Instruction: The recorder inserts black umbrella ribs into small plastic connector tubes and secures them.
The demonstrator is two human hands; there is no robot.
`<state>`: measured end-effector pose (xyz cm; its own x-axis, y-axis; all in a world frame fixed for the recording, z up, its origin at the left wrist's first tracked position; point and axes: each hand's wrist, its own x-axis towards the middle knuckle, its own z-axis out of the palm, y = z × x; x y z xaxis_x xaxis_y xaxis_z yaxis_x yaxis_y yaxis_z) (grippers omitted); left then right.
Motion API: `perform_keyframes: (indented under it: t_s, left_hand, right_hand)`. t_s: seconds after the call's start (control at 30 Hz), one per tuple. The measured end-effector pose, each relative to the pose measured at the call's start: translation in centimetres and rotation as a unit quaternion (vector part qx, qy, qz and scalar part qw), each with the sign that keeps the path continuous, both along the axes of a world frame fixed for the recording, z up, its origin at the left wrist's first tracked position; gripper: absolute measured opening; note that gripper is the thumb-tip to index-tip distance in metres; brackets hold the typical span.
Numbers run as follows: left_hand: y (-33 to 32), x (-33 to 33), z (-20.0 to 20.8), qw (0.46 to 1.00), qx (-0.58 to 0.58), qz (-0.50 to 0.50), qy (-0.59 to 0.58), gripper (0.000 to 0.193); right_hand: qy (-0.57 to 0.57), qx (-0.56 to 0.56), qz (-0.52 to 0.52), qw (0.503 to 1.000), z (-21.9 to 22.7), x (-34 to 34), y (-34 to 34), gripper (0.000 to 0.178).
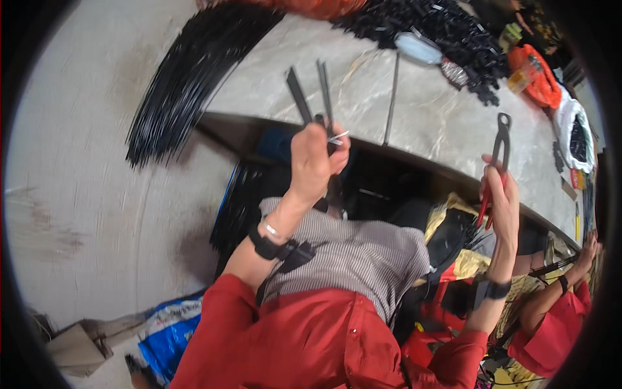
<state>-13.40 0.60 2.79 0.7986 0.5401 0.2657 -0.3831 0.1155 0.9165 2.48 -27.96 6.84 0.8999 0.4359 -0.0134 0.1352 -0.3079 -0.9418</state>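
Note:
My left hand [312, 159] is raised in front of the table's near edge, its fingers closed around several thin black strips [298, 94] that stick up and spread apart. A small shiny, pale end shows beside the fingertips; what it belongs to is too small to tell. In my right hand [504, 198] is a pair of pincers [501, 139] with red handles, its dark metal head pointing up over the tabletop. The fingers are wrapped about the handles. Nothing shows between the jaws.
On the grey marbled table [350, 84] lie a large bundle of long black strips [201, 71], a heap of short black pieces [447, 39] and one thin black rod [392, 97]. An orange bag [541, 78] and a white sack [573, 129] stand right. A co-worker's arm [551, 295] is at lower right.

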Motion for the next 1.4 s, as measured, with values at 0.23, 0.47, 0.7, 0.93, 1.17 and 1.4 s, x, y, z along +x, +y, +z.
perform_keyframes:
  t_s: [0.23, 0.47, 0.7, 0.93, 1.17, 1.4]
  left_hand:
    - [-2.3, -0.3, 0.5, 0.998, 0.046, -0.036, 0.006, 0.083]
    - [-3.4, -2.0, 0.4, 0.993, 0.107, -0.047, -0.033, 0.079]
    - [-4.8, -1.8, -0.1, 0.995, 0.059, -0.043, -0.064, 0.074]
    - [-6.8, -1.4, 0.1, 0.996, 0.065, -0.046, -0.027, 0.076]
    - [-7.1, -1.3, -1.1, 0.995, 0.07, -0.053, -0.052, 0.087]
    - [-8.0, -1.4, 0.5, 0.997, 0.049, -0.061, -0.01, 0.103]
  right_hand:
    - [0.027, -0.045, 0.242, 0.969, 0.3, -10.8, 2.7, 0.027]
    - [-0.119, -0.101, 0.28, 0.947, 2.0, -13.1, 4.0, 0.032]
    - [-0.196, 0.023, 0.09, 0.976, 0.1, -12.6, 4.8, 0.022]
    - [-0.027, 0.296, 0.104, 0.949, -1.1, -13.1, 9.0, 0.057]
    - [0.007, 0.346, 0.083, 0.935, -1.3, -13.9, 9.6, 0.041]
    - [0.098, 0.36, 0.069, 0.925, -1.1, -14.0, 9.0, 0.033]
